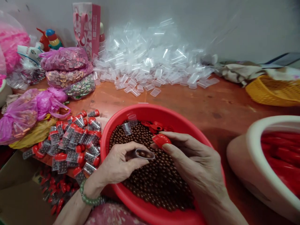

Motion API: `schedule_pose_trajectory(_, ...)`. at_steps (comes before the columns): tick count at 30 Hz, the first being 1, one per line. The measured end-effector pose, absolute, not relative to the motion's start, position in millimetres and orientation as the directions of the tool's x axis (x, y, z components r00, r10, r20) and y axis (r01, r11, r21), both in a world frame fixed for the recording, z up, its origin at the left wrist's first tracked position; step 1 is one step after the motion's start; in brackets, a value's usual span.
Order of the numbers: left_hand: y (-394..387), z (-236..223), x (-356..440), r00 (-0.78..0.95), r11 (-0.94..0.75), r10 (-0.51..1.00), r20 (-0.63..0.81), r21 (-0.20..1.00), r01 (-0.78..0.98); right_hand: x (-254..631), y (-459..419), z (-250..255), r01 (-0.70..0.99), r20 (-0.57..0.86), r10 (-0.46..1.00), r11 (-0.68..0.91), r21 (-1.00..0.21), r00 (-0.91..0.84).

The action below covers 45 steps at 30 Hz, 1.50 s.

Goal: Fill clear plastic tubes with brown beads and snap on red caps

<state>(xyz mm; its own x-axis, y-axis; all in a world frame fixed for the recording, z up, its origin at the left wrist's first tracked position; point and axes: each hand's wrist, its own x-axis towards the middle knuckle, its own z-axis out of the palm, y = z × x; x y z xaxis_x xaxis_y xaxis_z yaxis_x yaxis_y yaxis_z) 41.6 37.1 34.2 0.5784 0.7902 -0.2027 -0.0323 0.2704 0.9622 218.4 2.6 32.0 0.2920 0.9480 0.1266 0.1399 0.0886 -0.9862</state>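
My left hand [123, 162] is closed round a clear plastic container [151, 155], its open mouth facing right, with small brown balls inside. A shiny red cap [161, 140] is pinched between the thumb and fingers of my right hand [197, 162], a short way right of the container and apart from it. Both hands are above a red basin [145, 109] filled with small round brown balls [161, 184]. Two clear containers [127, 128] and several red caps [156, 126] lie on the balls near the basin's far side.
Filled red-capped containers [75, 137] are heaped at left, above a cardboard box [14, 184] holding more. Clear containers [150, 59] pile against the wall. A white tub [241, 153] of red pieces stands right, near a yellow basket [267, 93]. Pink bags [63, 59] sit at far left.
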Motion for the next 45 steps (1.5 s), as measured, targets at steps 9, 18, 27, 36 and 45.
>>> schedule_pose_trajectory(9,36,28,43,0.58,0.37,0.779,-0.238,0.921,-0.119,208,4,47,0.387,0.345,0.938,0.313,-0.867,0.015)
schedule_pose_trajectory(18,35,22,39,0.613,0.248,0.774,-0.157,0.967,-0.065,206,7,32,0.502,0.416,0.902,0.413,-0.76,-0.113)
schedule_pose_trajectory(27,35,20,39,0.633,0.445,0.726,-0.27,0.885,-0.133,206,6,19,0.707,0.46,0.846,0.497,-0.502,-0.269)
schedule_pose_trajectory(36,36,13,43,0.647,0.653,0.67,-0.364,0.703,-0.281,192,13,5,0.835,0.534,0.749,0.533,-0.135,-0.392)
schedule_pose_trajectory(45,35,11,40,0.693,0.706,0.628,-0.355,0.634,-0.314,193,15,10,0.8,0.582,0.681,0.594,-0.086,-0.443)
